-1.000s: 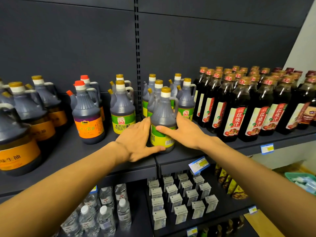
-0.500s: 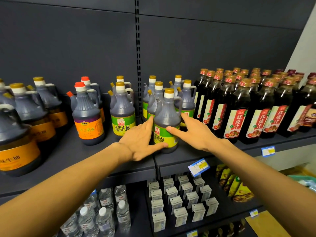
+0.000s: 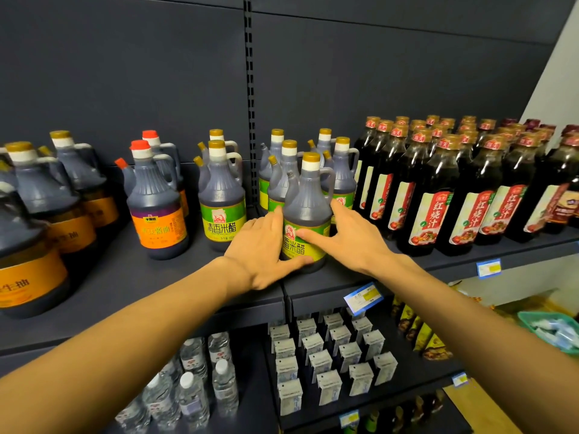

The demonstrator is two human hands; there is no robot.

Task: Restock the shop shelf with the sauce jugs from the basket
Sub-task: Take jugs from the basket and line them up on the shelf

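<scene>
A dark sauce jug (image 3: 308, 198) with a yellow cap and a green label stands near the front edge of the dark shelf (image 3: 125, 277), its label facing me. My left hand (image 3: 260, 245) holds its left side, with the thumb wrapped along the base. My right hand (image 3: 354, 242) holds its right side, with the thumb lying across the label. Several matching green-label jugs (image 3: 288, 170) stand right behind it, and another one (image 3: 222, 198) is to the left.
Orange-label jugs (image 3: 156, 202) fill the shelf's left part. Tall red-label bottles (image 3: 435, 195) crowd the right. Below are water bottles (image 3: 194, 386) and small white cartons (image 3: 329, 349). A green basket (image 3: 532, 321) shows at the lower right edge.
The jug between my hands has turned, so its label now faces front. It sits slightly further back on the shelf, and both hands have shifted their hold on its sides.
</scene>
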